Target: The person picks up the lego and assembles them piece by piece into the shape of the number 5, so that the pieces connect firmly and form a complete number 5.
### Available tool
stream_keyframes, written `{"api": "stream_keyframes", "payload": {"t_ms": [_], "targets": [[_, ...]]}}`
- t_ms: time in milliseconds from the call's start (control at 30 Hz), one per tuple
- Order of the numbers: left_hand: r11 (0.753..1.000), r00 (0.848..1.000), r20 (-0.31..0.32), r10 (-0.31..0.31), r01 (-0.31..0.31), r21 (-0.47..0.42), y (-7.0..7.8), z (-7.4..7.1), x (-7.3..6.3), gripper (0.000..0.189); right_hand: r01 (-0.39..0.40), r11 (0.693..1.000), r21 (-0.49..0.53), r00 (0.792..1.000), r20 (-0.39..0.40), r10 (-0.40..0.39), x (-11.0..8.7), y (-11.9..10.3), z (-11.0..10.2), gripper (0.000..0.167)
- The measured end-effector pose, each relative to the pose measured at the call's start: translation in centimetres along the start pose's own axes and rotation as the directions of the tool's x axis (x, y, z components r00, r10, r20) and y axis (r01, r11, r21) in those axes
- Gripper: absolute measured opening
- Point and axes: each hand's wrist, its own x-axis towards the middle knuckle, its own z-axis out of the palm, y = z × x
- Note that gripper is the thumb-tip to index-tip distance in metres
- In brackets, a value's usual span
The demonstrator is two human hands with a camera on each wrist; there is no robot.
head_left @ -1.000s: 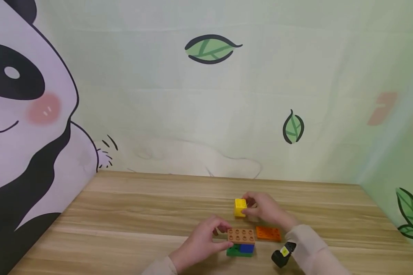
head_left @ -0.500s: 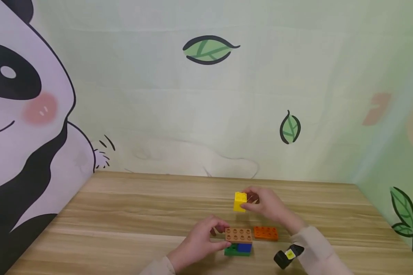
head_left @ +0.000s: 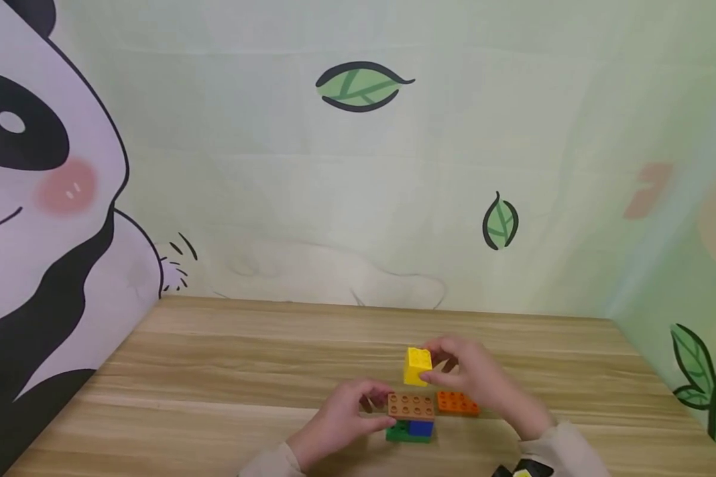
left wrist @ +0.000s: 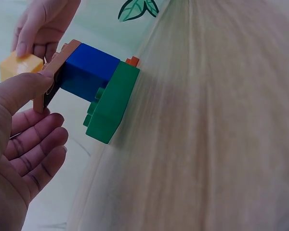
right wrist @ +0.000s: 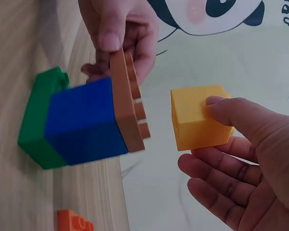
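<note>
A small stack stands near the table's front edge: a green brick (head_left: 401,433) at the bottom, a blue brick (head_left: 421,428) on it, and a brown studded plate (head_left: 411,405) on top. My left hand (head_left: 340,424) pinches the left end of the brown plate (right wrist: 126,108), thumb in front and fingers behind. My right hand (head_left: 474,379) pinches a yellow brick (head_left: 417,366) and holds it in the air just above the plate's studs, with a small gap showing in the right wrist view (right wrist: 198,118). In the left wrist view the blue brick (left wrist: 89,70) and green brick (left wrist: 111,102) fill the middle.
An orange studded plate (head_left: 457,403) lies flat on the wooden table (head_left: 215,371) just right of the stack, under my right hand. Printed fabric walls with a panda (head_left: 42,218) and leaves close in the table at the back and both sides.
My right hand has lifted the yellow brick off the table and brought it toward me, over the brown plate. My left hand has kept its hold on the plate.
</note>
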Motion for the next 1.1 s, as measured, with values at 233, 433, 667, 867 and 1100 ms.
{"api": "stream_keyframes", "payload": {"t_ms": [233,433,667,867,1100], "targets": [[1.000,1.000,0.006,-0.002,0.002,-0.006,-0.2,-0.1,0.0,0.033,0.016,1.000,-0.002,0.999,-0.030,-0.016,-1.2,-1.1,0.9,0.040],[1.000,1.000,-0.002,0.006,-0.006,-0.003,-0.2,0.0,-0.1,0.033,0.043,0.999,-0.014,0.997,-0.059,-0.044,-1.7,-1.2,1.4,0.037],[1.000,1.000,-0.001,0.006,-0.006,-0.002,-0.3,0.0,-0.1,0.034,0.086,0.996,-0.034,0.990,-0.111,-0.089,-2.3,-1.2,2.6,0.037],[1.000,1.000,-0.008,0.022,-0.022,0.007,-0.3,-0.1,-0.3,0.031,0.090,0.995,-0.030,0.989,-0.111,-0.093,-2.3,-1.4,3.5,0.036],[0.999,0.999,-0.007,0.043,-0.043,0.015,-0.2,0.0,-0.4,0.028,0.069,0.998,0.002,0.994,-0.083,-0.069,-2.4,-1.3,4.2,0.035]]}}
